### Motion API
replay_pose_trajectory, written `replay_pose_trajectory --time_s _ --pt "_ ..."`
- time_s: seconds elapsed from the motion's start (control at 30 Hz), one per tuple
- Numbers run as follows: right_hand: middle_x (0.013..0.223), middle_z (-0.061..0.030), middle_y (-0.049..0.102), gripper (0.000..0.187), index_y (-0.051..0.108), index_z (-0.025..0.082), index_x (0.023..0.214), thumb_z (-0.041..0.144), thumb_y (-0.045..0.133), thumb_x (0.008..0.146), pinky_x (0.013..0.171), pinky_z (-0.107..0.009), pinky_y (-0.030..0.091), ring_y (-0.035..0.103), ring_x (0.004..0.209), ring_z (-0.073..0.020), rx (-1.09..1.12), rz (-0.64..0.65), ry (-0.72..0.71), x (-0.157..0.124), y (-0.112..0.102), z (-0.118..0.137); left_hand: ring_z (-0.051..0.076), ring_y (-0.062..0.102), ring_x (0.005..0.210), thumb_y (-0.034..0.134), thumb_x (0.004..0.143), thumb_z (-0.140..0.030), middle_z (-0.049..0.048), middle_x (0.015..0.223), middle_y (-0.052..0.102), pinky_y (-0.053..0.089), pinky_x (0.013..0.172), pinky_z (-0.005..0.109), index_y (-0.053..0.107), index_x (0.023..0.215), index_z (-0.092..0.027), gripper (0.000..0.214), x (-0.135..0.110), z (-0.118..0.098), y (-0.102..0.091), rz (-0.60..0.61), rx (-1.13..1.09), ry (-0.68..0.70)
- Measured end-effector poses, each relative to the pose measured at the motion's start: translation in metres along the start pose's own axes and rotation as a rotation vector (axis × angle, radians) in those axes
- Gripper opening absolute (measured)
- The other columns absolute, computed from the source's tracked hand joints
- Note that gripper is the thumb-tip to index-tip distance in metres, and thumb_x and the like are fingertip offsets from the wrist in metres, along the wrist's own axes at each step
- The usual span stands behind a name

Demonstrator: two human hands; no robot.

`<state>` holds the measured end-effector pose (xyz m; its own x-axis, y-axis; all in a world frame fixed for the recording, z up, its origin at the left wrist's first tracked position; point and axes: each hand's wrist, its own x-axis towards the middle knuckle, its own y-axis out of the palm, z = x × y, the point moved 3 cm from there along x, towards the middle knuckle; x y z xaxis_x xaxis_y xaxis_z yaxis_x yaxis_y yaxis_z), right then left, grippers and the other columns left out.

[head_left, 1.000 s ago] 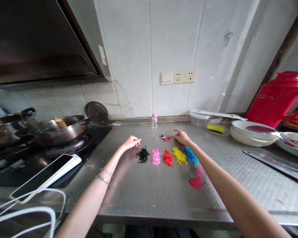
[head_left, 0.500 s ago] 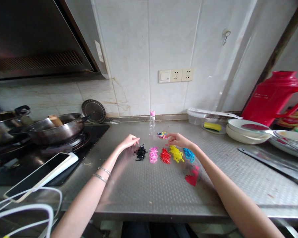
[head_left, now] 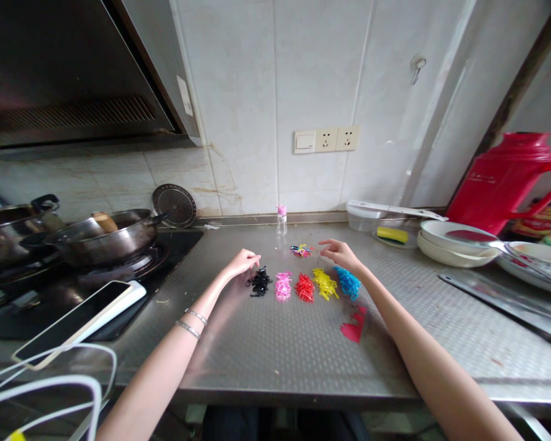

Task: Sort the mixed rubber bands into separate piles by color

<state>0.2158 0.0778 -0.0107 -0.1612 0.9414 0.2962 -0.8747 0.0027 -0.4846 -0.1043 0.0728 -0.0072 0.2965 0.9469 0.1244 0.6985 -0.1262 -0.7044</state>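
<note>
While most of the small elastic bands already lie in five single-colour heaps, you still have a mixed pile point(head_left: 302, 250) to work through, lying just to the left of your right hand point(head_left: 342, 254). Judging from how little is left in it, the sorting looks well along, with only a small tangle of colours unsorted.

The heaps run in a row between your two hands: black heap point(head_left: 259, 282), pink heap point(head_left: 283, 286), red heap point(head_left: 305, 287), yellow heap point(head_left: 326, 284) and blue heap point(head_left: 349, 282). The blue one sits right under the heel of your right hand; the black one lies just beside the fingertips of your left hand point(head_left: 242, 262).

Your right hand hovers over the counter point(head_left: 275, 355) with the fingers loosely spread and pointing toward the mixed pile, close to it but apart. I cannot tell whether a band hangs between the fingertips; nothing shows there.

Your left hand rests with its fingers curled and drawn together, thumb against the forefinger, at the far edge of the black heap. Whether it pinches a band is too small to make out.

Beyond the mixed pile, farther from both hands, a small bottle point(head_left: 281, 220) with a pink cap stands by the wall.
</note>
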Motion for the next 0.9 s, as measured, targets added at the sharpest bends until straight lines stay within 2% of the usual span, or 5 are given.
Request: replay_pose_trajectory --time_s 0.13,0.27,0.37,0.53,0.9 --pt "0.062 -0.0024 0.061 0.039 0.061 0.011 0.097 0.037 0.053 0.068 0.046 -0.019 0.036 0.048 0.049 -0.0093 -0.028 -0.191 0.042 0.002 -0.012 -0.035 0.011 0.046 0.05 0.047 0.073 -0.044 0.0004 0.049 0.052 0.034 0.053 0.022 0.064 0.063 -0.011 0.038 0.003 -0.005 0.005 -0.068 -0.012 0.049" --pt "0.06 -0.002 0.06 0.041 0.063 0.013 0.095 0.041 0.052 0.067 0.043 -0.019 0.035 0.046 0.047 -0.0087 -0.003 -0.277 0.086 0.003 -0.016 -0.054 0.014 0.055 0.063 0.052 0.07 -0.035 0.0056 0.065 0.064 0.04 0.063 0.024 0.066 0.07 -0.01 0.029 0.01 -0.013 0.017 -0.097 -0.044 0.11" --pt "0.058 -0.0013 0.057 0.043 0.063 0.011 0.092 0.043 0.054 0.065 0.04 -0.018 0.032 0.043 0.045 -0.0077 0.105 -0.291 0.12 0.003 -0.019 -0.057 0.016 0.058 0.07 0.054 0.068 -0.029 0.0081 0.075 0.067 0.042 0.068 0.025 0.067 0.073 -0.01 0.024 0.02 -0.022 0.029 -0.087 -0.022 0.153" --pt "0.056 -0.0002 0.052 0.041 0.061 0.01 0.091 0.039 0.054 0.063 0.037 -0.018 0.027 0.038 0.044 -0.0067 0.338 -0.373 0.149 0.0 -0.024 -0.057 0.016 0.058 0.069 0.055 0.066 -0.025 0.0083 0.073 0.067 0.043 0.067 0.025 0.068 0.073 -0.01 0.022 0.04 -0.036 0.045 -0.027 0.064 0.174" --pt "0.056 0.0009 0.052 0.038 0.06 0.01 0.092 0.031 0.057 0.061 0.038 -0.017 0.029 0.038 0.045 -0.0059 0.415 -0.372 0.187 -0.002 -0.023 -0.055 0.015 0.058 0.072 0.058 0.069 -0.028 0.0064 0.084 0.066 0.042 0.067 0.024 0.068 0.084 -0.016 0.022 0.065 -0.057 0.075 -0.059 0.318 0.05"
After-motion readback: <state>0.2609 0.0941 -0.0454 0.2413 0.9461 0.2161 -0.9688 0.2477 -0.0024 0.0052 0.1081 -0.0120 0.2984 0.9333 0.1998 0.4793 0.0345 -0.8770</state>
